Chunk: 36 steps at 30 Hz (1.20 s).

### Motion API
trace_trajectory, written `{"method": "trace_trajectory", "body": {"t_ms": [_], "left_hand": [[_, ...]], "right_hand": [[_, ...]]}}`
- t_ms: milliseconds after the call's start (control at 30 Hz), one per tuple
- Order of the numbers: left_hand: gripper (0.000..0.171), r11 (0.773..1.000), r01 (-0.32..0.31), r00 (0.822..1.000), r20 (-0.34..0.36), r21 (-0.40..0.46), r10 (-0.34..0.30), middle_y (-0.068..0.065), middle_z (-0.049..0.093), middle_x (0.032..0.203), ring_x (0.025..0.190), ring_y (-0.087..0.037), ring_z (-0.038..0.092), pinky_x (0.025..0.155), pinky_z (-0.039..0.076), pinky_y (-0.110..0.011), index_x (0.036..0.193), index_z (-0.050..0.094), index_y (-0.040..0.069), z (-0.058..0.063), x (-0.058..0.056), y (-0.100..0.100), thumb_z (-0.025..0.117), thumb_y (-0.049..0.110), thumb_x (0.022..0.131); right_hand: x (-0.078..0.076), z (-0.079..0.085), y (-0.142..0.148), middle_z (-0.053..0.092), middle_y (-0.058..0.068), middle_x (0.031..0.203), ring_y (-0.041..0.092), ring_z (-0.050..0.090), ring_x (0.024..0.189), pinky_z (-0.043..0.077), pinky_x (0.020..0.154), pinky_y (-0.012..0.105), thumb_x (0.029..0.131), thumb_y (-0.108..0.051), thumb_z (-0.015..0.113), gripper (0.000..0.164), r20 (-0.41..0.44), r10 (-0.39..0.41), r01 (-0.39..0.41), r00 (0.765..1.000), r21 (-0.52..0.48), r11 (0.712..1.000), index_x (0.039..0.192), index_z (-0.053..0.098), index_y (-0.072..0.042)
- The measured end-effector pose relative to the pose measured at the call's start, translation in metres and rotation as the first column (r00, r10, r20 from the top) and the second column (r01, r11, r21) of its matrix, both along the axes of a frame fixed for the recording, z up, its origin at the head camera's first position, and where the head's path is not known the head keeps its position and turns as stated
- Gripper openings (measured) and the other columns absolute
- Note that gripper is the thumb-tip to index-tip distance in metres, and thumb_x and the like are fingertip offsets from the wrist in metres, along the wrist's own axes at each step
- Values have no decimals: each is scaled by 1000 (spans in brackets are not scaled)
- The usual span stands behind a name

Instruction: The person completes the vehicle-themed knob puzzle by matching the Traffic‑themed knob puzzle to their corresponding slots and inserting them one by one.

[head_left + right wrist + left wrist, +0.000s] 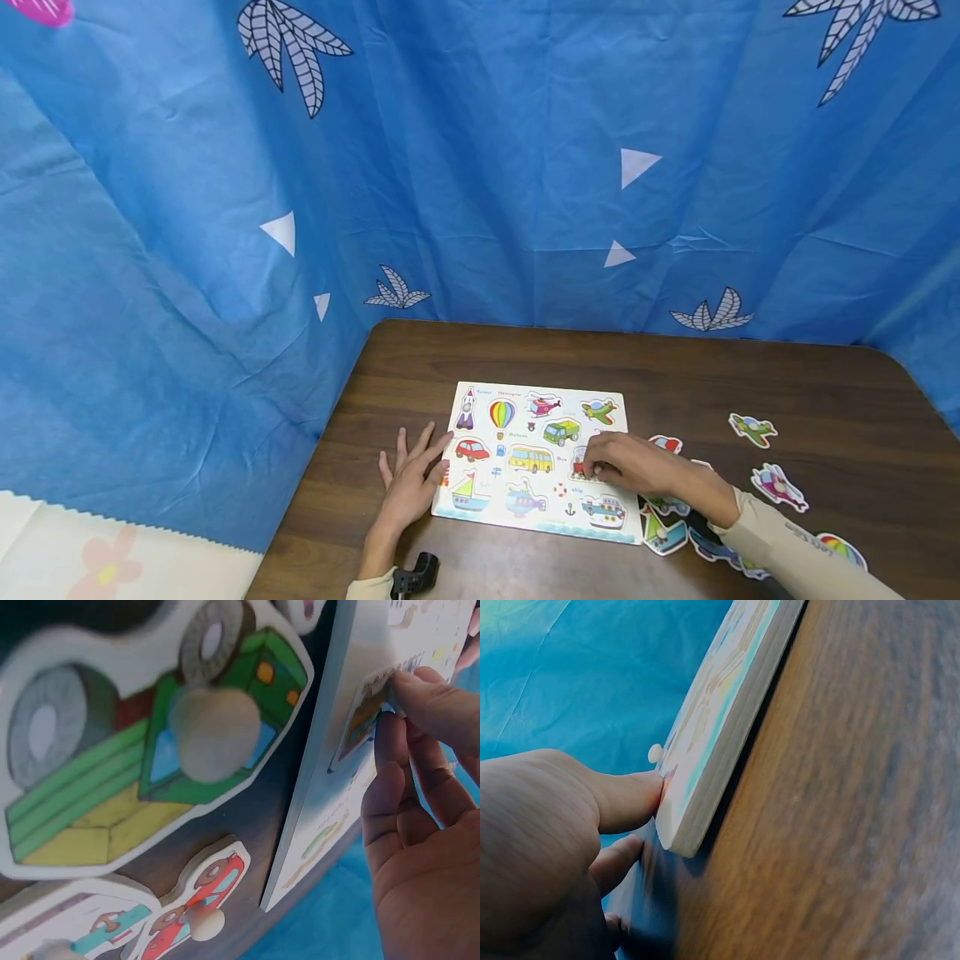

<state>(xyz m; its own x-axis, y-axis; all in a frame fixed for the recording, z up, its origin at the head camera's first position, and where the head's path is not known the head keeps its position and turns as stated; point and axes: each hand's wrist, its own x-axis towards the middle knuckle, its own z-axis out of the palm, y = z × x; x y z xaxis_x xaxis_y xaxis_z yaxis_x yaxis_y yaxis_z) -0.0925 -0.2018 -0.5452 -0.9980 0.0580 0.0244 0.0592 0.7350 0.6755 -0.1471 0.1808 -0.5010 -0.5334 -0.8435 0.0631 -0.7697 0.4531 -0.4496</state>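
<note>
A brown table (675, 375) fills the lower frame, bearing at lower centre the puzzle board (566, 392). The right hand (637, 462) pinches the train piece (578, 468) at the board's right side; the left hand (408, 487) (its fingers spread) touches the left edge. Smaller, at lower right, lies the helicopter piece (779, 487).

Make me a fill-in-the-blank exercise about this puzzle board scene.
The right hand is at the puzzle board's picture of a ____.
The bus printed there is ____.
The curtain behind the table is mostly ____.
In the head view, the loose helicopter piece lies to the board's ____.

Missing words: train; yellow; blue; right.
</note>
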Motion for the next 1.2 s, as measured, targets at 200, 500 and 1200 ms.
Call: {"method": "trace_trajectory", "body": {"t_ms": [200, 500, 1200], "left_hand": [[44, 1000, -5, 1000, 13, -5, 5, -12, 34, 162, 152, -51, -2, 110, -14, -74, 143, 58, 26, 2, 0, 0, 61, 22, 100], [43, 1000, -1, 1000, 10, -6, 1, -13, 35, 161, 152, -52, -1, 109, -14, -75, 143, 58, 25, 2, 0, 0, 61, 22, 100], [43, 1000, -6, 1000, 15, 0, 6, -13, 34, 162, 152, -51, -2, 109, -15, -74, 143, 58, 25, 2, 0, 1, 61, 21, 100]], "right_hand": [[1, 0, 0, 65, -14, 93, 1, 56, 89, 53, 78, 24, 91, -3, 70, 18, 13, -13, 13, 1000, 1, 1000, 93, 71, -21], [3, 0, 2, 63, -13, 95, 2, 55, 89, 52, 79, 24, 92, -2, 68, 20, 26, -10, 10, 1000, -9, 1000, 96, 71, -21], [19, 14, 34, 69, -7, 104, 4, 63, 93, 55, 75, 28, 95, -1, 64, 21, 112, -61, 72, 992, -98, 993, 106, 72, -17]]}}
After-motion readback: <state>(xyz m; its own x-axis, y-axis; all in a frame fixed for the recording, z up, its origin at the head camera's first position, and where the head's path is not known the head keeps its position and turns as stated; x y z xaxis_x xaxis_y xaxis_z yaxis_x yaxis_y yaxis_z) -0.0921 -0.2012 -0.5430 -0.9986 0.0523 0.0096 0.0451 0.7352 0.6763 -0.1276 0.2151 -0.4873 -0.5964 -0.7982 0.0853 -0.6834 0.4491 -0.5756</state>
